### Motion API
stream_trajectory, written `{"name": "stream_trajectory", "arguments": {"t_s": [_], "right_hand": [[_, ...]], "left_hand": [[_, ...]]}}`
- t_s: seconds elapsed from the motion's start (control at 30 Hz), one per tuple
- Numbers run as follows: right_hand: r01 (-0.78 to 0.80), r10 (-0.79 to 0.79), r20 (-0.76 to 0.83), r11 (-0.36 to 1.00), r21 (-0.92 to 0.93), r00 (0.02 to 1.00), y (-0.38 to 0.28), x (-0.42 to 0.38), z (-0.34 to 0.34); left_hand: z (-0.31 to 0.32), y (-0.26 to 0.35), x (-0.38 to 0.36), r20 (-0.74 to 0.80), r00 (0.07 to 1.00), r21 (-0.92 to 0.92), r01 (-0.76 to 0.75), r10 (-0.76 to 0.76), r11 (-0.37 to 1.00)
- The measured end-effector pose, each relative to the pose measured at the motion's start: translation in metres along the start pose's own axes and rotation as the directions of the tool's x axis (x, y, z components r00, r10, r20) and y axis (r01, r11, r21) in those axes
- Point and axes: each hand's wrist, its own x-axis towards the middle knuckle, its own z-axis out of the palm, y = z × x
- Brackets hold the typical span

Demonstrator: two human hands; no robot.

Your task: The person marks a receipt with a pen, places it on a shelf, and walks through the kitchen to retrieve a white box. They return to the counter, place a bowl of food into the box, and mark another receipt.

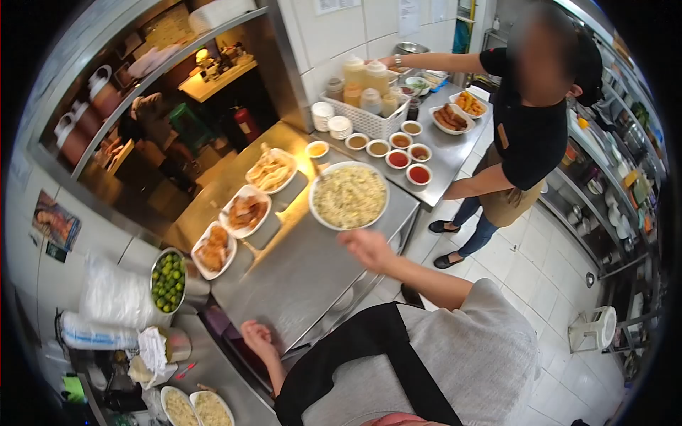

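My right hand [366,248], slightly blurred, is just off the near rim of a large white bowl of fried rice [350,196]. Its fingers are curled in, and no item shows in them. A utensil handle leans at the bowl's left side. My left hand [257,337] hovers by the near edge of the steel counter [284,284], fingers loosely bent and holding nothing. Farther along the counter sit a dish of fried chicken [213,250], a second dish of fried pieces [246,211] and a dish of pale fried food [271,171].
Small sauce bowls [419,174] stand past the rice, beside a basket of squeeze bottles [366,117]. A co-worker in black [529,121] reaches toward it. A pot of green citrus [168,282] is at left. Two rice dishes [212,410] lie bottom left. A stool [593,328] stands right.
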Motion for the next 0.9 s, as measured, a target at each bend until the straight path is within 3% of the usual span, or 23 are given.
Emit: {"name": "stream_trajectory", "arguments": {"t_s": [0.07, 0.1, 0.13, 0.17, 0.23, 0.3, 0.37, 0.4, 0.43, 0.47, 0.53, 0.6, 0.63, 0.7, 0.9], "right_hand": [[-0.222, 0.261, -0.234, 0.959, 0.178, 0.937, 0.038, 0.009, -0.058], [-0.237, 0.359, -0.375, 0.913, 0.333, 0.854, 0.060, 0.016, -0.089], [-0.292, 0.383, -0.464, 0.921, 0.258, 0.799, 0.104, 0.018, -0.122], [-0.354, 0.489, -0.512, 0.870, 0.343, 0.706, 0.117, 0.028, -0.155], [-0.350, 0.348, -0.649, 0.927, 0.133, 0.676, 0.190, 0.034, -0.209], [-0.422, 0.226, -0.802, 0.906, -0.035, 0.553, 0.270, 0.039, -0.257], [-0.579, 0.223, -0.874, 0.811, -0.079, 0.432, 0.332, 0.047, -0.302], [-0.596, -0.042, -0.783, 0.624, -0.506, 0.621, 0.428, 0.035, -0.338], [-0.515, 0.120, -0.509, 0.364, -0.776, 0.852, 0.504, 0.025, -0.382], [-0.573, 0.216, -0.532, 0.372, -0.731, 0.819, 0.565, 0.006, -0.405], [-0.641, 0.412, -0.493, 0.438, -0.630, 0.766, 0.547, 0.075, -0.400], [-0.696, 0.553, -0.429, 0.500, -0.515, 0.714, 0.528, 0.158, -0.389], [-0.702, 0.589, -0.389, 0.533, -0.471, 0.708, 0.521, 0.198, -0.381], [-0.682, 0.616, -0.299, 0.620, -0.388, 0.729, 0.506, 0.274, -0.367], [-0.497, 0.484, -0.116, 0.850, -0.175, 0.868, 0.425, 0.463, -0.322]], "left_hand": [[0.011, 0.000, -0.007, -0.066, 0.998, -0.025, -0.004, 0.002, 1.000], [0.024, 0.004, -0.013, -0.083, 0.997, -0.055, -0.008, 0.004, 0.998], [0.039, 0.002, -0.017, -0.115, 0.992, -0.087, -0.064, 0.054, 0.994], [0.052, 0.000, -0.023, -0.152, 0.983, -0.116, -0.118, 0.100, 0.986], [0.080, 0.005, -0.036, -0.194, 0.979, -0.112, -0.086, 0.063, 0.990], [0.105, 0.002, -0.041, -0.242, 0.970, -0.116, -0.063, 0.033, 0.991], [0.117, -0.010, -0.041, -0.362, 0.925, -0.038, -0.138, 0.115, 0.990], [0.117, -0.015, -0.041, -0.387, 0.910, -0.020, -0.168, 0.147, 0.986], [0.119, -0.021, -0.040, -0.415, 0.897, -0.003, -0.170, 0.154, 0.985], [0.115, -0.024, -0.035, -0.463, 0.871, 0.018, -0.173, 0.161, 0.985], [0.119, -0.017, -0.036, -0.484, 0.866, -0.039, -0.165, 0.126, 0.985], [0.120, -0.002, -0.040, -0.435, 0.865, 0.180, -0.187, 0.249, 0.966], [0.122, 0.004, -0.040, -0.511, 0.822, 0.180, -0.186, 0.253, 0.966], [0.124, 0.009, -0.043, -0.454, 0.843, 0.357, -0.124, 0.288, 0.926], [0.123, 0.004, -0.044, -0.469, 0.830, 0.441, -0.075, 0.301, 0.894]]}}
